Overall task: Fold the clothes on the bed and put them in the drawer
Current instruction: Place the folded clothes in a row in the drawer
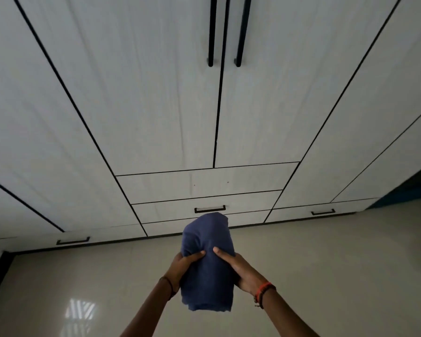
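— What can't you make out?
— Your fingers beneath the folded blue garment (208,261) are hidden; the bed is out of frame.

— And the hold?
— It sits between your palms: left hand (184,266) and right hand (240,271) clasp its sides before the wardrobe's closed drawer (204,209).

Both forearms extend forward, converging. Left hand (184,266) and right hand (238,271) are closed on opposite sides of a folded blue garment (207,263), thumbs on top, nearly meeting. Bands encircle both wrists.
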A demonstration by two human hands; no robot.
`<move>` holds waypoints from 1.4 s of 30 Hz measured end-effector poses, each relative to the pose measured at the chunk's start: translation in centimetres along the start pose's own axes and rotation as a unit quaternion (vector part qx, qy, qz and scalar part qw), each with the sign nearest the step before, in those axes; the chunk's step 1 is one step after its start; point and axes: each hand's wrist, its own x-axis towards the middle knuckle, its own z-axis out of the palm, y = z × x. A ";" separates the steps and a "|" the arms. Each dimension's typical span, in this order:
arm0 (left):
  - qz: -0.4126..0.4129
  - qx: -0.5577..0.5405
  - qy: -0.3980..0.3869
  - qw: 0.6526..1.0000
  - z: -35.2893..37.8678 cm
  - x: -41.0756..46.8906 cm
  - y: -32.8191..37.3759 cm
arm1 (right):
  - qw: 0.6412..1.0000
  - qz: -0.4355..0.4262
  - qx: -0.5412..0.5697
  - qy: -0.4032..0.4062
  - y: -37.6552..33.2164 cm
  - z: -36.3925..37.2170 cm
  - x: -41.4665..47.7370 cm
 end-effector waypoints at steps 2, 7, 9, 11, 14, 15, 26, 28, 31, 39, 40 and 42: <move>-0.001 0.003 -0.001 1.000 -0.2 1.2 0.5 | 0.999 0.017 0.031 -0.006 -0.3 -0.2 0.8; -0.019 -0.010 0.012 1.000 -1.6 5.6 0.1 | 0.995 0.047 0.072 0.042 -0.3 -1.2 5.7; -0.027 -0.013 0.020 0.999 -2.3 7.9 -0.5 | 0.993 0.085 0.055 0.069 -0.1 -2.1 8.5; -0.029 -0.013 0.027 0.999 -3.0 9.9 -0.9 | 0.992 0.099 0.024 0.081 0.3 -3.5 11.3; -0.030 -0.028 0.045 0.998 -4.4 13.6 -2.4 | 0.985 0.109 -0.049 0.125 1.1 -5.4 16.9; -0.030 -0.030 0.052 0.998 -4.7 14.5 -2.6 | 0.981 0.102 -0.079 0.148 0.9 -5.8 18.5; -0.014 -0.041 0.107 0.993 -9.5 24.4 -6.5 | 0.785 -0.099 -0.588 0.169 -0.1 -9.0 37.9; -0.011 -0.046 0.107 0.993 -10.2 25.0 -7.0 | 0.735 -0.123 -0.653 0.136 -0.1 -9.1 40.4; -0.019 -0.056 0.122 0.991 -11.1 25.4 -7.7 | 0.690 -0.109 -0.708 0.108 -0.1 -9.0 42.8; -0.005 -0.075 0.136 0.988 -12.5 26.0 -7.8 | 0.665 -0.076 -0.735 0.105 0.2 -9.1 44.6; -0.002 -0.079 0.137 0.987 -12.5 25.9 -7.6 | 0.666 -0.075 -0.734 0.106 0.4 -9.1 44.5; 0.001 -0.080 0.140 0.987 -12.7 25.6 -6.9 | 0.669 -0.068 -0.732 0.110 0.7 -8.8 44.1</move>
